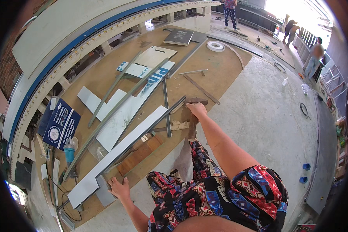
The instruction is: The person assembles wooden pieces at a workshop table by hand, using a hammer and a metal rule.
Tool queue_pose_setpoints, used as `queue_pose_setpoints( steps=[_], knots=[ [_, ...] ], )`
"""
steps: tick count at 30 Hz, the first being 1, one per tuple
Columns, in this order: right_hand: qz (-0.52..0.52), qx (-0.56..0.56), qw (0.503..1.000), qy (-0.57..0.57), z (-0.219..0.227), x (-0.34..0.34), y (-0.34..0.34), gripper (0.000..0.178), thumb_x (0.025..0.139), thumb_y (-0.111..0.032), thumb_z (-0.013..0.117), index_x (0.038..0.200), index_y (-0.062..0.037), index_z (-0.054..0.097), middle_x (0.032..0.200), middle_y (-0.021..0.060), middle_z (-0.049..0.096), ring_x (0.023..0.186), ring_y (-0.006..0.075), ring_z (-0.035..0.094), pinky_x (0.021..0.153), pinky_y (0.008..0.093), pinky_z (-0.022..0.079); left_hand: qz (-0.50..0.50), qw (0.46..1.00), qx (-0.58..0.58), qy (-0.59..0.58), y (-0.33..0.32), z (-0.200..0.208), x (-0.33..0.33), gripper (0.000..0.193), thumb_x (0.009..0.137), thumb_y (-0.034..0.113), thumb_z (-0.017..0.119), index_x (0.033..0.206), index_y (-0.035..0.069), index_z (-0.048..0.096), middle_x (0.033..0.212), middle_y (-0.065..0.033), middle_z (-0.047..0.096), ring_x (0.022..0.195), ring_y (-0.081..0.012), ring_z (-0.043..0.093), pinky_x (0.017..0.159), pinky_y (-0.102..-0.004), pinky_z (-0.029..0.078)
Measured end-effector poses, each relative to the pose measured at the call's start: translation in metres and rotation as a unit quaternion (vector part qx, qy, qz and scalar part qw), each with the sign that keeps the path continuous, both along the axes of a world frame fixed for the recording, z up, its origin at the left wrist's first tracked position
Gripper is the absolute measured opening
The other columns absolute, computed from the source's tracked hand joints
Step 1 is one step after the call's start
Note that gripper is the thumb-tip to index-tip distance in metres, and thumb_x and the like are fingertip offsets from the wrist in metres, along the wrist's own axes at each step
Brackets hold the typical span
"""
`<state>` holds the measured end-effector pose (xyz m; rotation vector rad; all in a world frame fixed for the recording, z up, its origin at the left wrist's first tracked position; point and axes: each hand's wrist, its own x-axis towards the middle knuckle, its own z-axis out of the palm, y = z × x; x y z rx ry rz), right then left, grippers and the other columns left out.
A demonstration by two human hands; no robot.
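Note:
A long white folded sheet-metal strip (120, 152) lies slantwise before me, one long edge dark. My left hand (120, 188) rests by its near end, fingers spread, beside a grey end flap (105, 191); it grips nothing that I can see. At the strip's far end, my right hand (197, 110) is closed around a brown hammer (192, 129), close under its head. Part of the handle is hidden by the hand. Brown wooden blocks (141, 155) lie between the strip and my legs.
A brown board (224, 77) on the floor bears white panels (121, 118), metal strips, a dark flat box (178, 37) and a tape roll (215, 46). At left stand a blue carton (61, 123), a teal power tool (69, 151) and a long machine (104, 23). Several people are farther off.

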<state>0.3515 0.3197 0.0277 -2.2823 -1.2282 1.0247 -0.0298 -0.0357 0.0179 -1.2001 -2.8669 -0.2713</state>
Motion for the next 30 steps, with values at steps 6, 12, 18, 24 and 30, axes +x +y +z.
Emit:
queue_pose_setpoints(
  steps=[6,12,18,24,30],
  knots=[
    [-0.003,0.013,1.000,-0.006,-0.001,0.002,0.000,0.065,0.075,-0.059,0.066,0.114,-0.0060,0.068,0.118,0.0137,0.065,0.111,0.0284,0.062,0.093,0.0385,0.047,0.003,1.000,-0.008,-0.006,0.002,0.001,0.000,0.058,0.076,0.038,0.073,0.118,0.006,0.051,0.117,-0.0142,0.054,0.108,-0.0348,0.056,0.100,-0.0650,0.032],
    [0.003,0.020,1.000,0.008,-0.005,0.003,0.002,0.069,0.074,-0.058,0.067,0.114,-0.0016,0.066,0.116,0.0175,0.065,0.105,0.0325,0.064,0.085,0.0426,0.054,0.005,1.000,-0.006,-0.002,0.002,-0.002,0.000,0.058,0.076,0.038,0.073,0.118,0.006,0.051,0.118,-0.0147,0.054,0.110,-0.0346,0.055,0.101,-0.0656,0.031],
    [0.006,0.040,0.999,-0.027,-0.007,0.000,0.002,0.068,0.074,-0.058,0.066,0.112,-0.0011,0.067,0.114,0.0169,0.066,0.101,0.0322,0.066,0.077,0.0435,0.057,0.009,1.000,-0.010,-0.003,0.001,-0.002,-0.001,0.058,0.076,0.039,0.073,0.118,0.006,0.051,0.117,-0.0150,0.054,0.111,-0.0343,0.054,0.101,-0.0652,0.031],
    [0.011,0.034,0.999,0.000,-0.011,0.002,0.004,0.069,0.074,-0.058,0.066,0.113,-0.0013,0.066,0.115,0.0169,0.065,0.101,0.0324,0.066,0.078,0.0441,0.057,0.004,1.000,-0.005,0.009,0.000,-0.005,-0.002,0.057,0.076,0.038,0.073,0.118,0.006,0.052,0.116,-0.0155,0.054,0.111,-0.0345,0.054,0.100,-0.0647,0.032],
    [0.002,0.030,0.999,-0.015,-0.005,-0.001,0.000,0.069,0.074,-0.059,0.066,0.112,-0.0019,0.067,0.115,0.0175,0.065,0.101,0.0332,0.066,0.079,0.0442,0.056,0.006,1.000,-0.010,0.002,-0.001,-0.005,-0.003,0.058,0.076,0.039,0.073,0.118,0.006,0.052,0.116,-0.0159,0.054,0.111,-0.0352,0.054,0.100,-0.0642,0.032]
  ],
)
